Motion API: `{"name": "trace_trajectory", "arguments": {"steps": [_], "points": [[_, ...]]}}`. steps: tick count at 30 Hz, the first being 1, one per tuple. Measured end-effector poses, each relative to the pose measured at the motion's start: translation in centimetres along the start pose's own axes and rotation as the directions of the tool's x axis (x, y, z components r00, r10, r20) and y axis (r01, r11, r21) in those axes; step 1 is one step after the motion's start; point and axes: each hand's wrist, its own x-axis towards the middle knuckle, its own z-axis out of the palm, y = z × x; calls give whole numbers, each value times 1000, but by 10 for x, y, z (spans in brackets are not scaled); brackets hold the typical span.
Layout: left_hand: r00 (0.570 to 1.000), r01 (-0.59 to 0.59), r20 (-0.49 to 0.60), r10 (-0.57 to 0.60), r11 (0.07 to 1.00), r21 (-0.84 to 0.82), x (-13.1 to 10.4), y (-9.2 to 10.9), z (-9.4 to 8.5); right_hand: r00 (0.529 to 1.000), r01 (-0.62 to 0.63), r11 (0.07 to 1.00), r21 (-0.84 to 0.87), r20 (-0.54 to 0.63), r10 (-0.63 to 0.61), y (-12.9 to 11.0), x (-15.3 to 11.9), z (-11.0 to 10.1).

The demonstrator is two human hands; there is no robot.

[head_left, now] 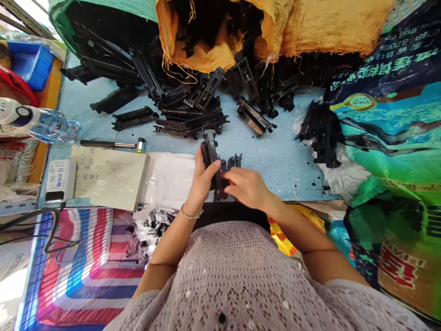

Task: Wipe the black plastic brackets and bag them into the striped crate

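My left hand [203, 177] is wrapped round long black plastic parts [210, 143], which stand upright over the near edge of the table. The thumb lies across them. Close on the right, my right hand [248, 186] has its thumb and fingers pinched together against the side of these parts. Whatever sits between those fingertips is too small and hidden to name. Just behind the right hand a short black piece [235, 161] rests on the blue tabletop [275, 161].
Black parts [189, 122] are heaped at the back, below an orange sack [330, 30] and a green sack [144, 10]. A hammer [110, 144], cardboard [110, 177] and a white plastic bag [168, 177] lie left. A clear bottle [51, 124] stands far left; bundled black parts [320, 133] lie right.
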Motion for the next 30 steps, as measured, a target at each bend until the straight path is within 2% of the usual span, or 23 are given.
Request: {"name": "trace_trajectory", "arguments": {"steps": [2,4,6,8,10,13,15,17,19,21,23,24,26,27,28,30], "points": [[987,125,114,-112,985,-121,-8,10,-2,995,-44,998,53,-88,49,8,11,0],[963,208,214,-163,956,-208,-18,16,-3,984,-119,992,48,-130,125,21,28,5],[955,248,226,-193,936,-249,-25,17,-4,984,-165,975,145,-37,172,30,41,13],[963,252,158,-219,938,-240,-27,14,-7,967,-252,908,334,110,228,30,45,21],[972,234,42,-230,948,-213,-25,10,-11,950,-292,845,449,242,199,21,38,27],[960,210,-145,-239,959,-191,-21,5,-18,959,-127,927,352,282,25,-2,14,35],[956,202,-183,-230,967,-158,-21,4,-23,967,-27,975,219,252,-29,-14,0,41],[966,168,-193,-170,985,-27,-21,1,-28,973,-21,987,160,230,-17,-14,-2,45],[974,120,-216,-69,965,234,-22,-5,-34,987,-81,992,96,148,66,4,8,38],[974,114,-228,5,854,507,-22,-14,-39,977,-206,977,-53,-71,202,37,27,22],[979,133,-203,13,716,686,-21,-25,-42,890,-404,889,-215,-316,328,79,49,2],[983,129,-184,15,658,742,-20,-30,-42,836,-507,822,-261,-380,395,100,57,-8],[988,76,-140,67,577,813,-19,-39,-40,782,-617,726,-303,-343,521,134,66,-21],[986,32,-118,121,554,832,-19,-41,-39,766,-642,705,-303,-310,564,144,65,-24],[978,-18,-97,183,542,840,-19,-42,-37,762,-647,704,-293,-286,581,147,61,-24],[960,-117,-56,275,572,812,-20,-41,-31,776,-624,741,-248,-312,549,133,44,-18]]}}
